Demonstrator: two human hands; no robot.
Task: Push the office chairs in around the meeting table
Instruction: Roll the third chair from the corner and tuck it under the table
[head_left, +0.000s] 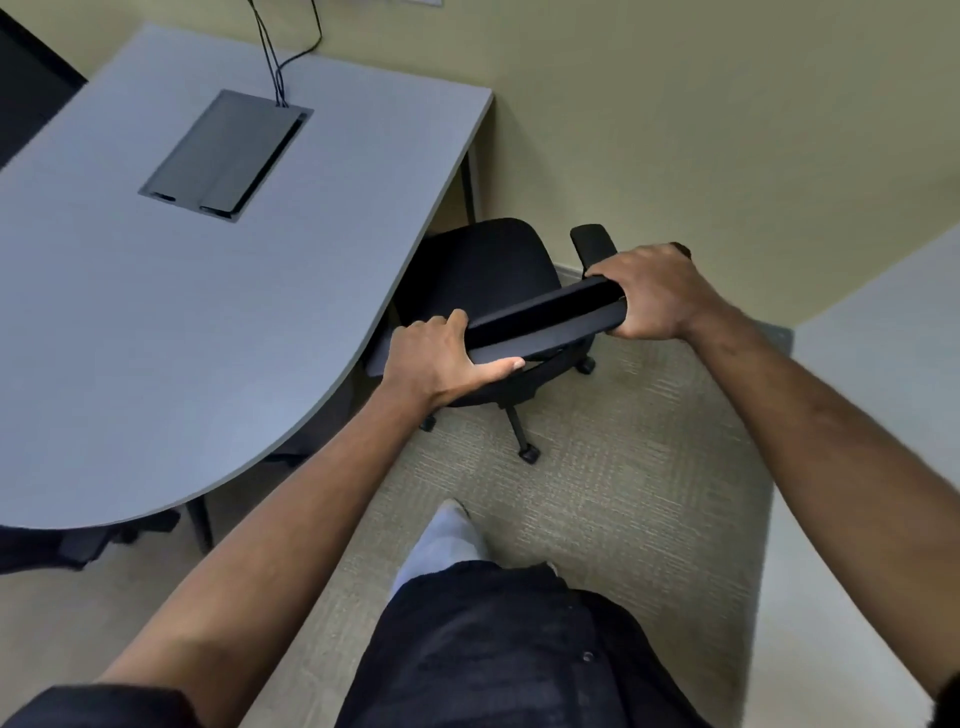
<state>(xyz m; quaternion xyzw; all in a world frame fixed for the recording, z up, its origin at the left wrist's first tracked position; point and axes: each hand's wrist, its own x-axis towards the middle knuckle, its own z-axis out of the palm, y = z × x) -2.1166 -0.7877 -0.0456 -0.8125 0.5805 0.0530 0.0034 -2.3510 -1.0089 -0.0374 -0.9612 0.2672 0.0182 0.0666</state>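
Both hands, left and right, grip the unlabelled black chair backrest.

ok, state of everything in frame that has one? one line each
left hand: shut on chair backrest
right hand: shut on chair backrest
chair backrest: gripped at both ends
chair seat: partly under the table edge
meeting table: nothing loose on top
cable box: lid closed, cables running out the far end
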